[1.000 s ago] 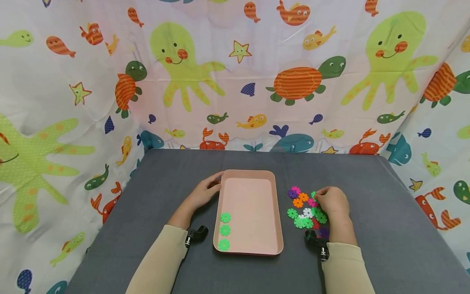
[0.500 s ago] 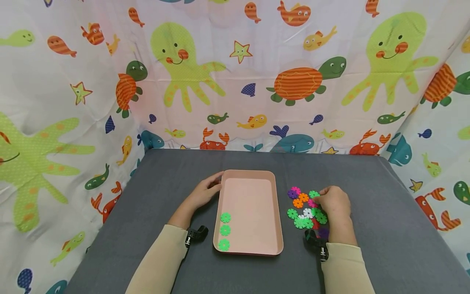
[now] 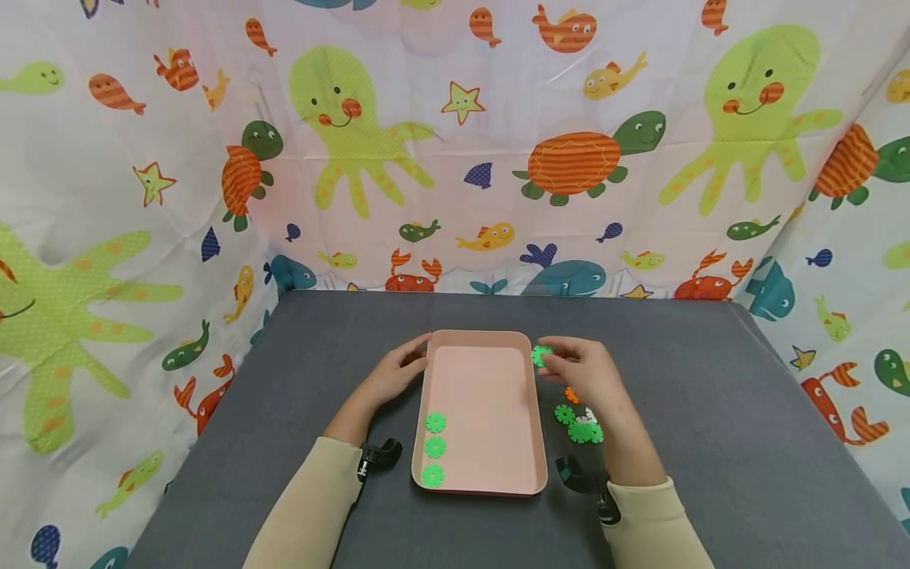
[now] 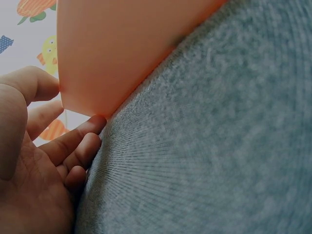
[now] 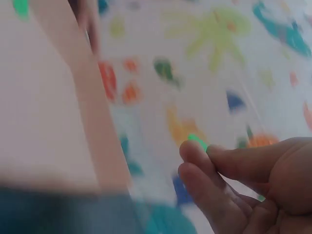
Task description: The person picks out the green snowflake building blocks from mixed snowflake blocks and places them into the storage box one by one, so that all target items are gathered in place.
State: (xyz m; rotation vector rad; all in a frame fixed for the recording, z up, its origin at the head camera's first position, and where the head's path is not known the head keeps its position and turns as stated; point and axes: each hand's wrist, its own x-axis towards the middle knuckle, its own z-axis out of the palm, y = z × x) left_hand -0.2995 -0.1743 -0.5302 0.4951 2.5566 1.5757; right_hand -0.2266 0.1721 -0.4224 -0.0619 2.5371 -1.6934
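Head cam bright; L wrist dim, R blurry.

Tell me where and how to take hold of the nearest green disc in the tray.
Pinch the nearest green disc by its notched edge, ideally coming from above and to the right. It lies flat, close to the left wall of the tray, with bare tray floor to its right, so that side probably offers most room.
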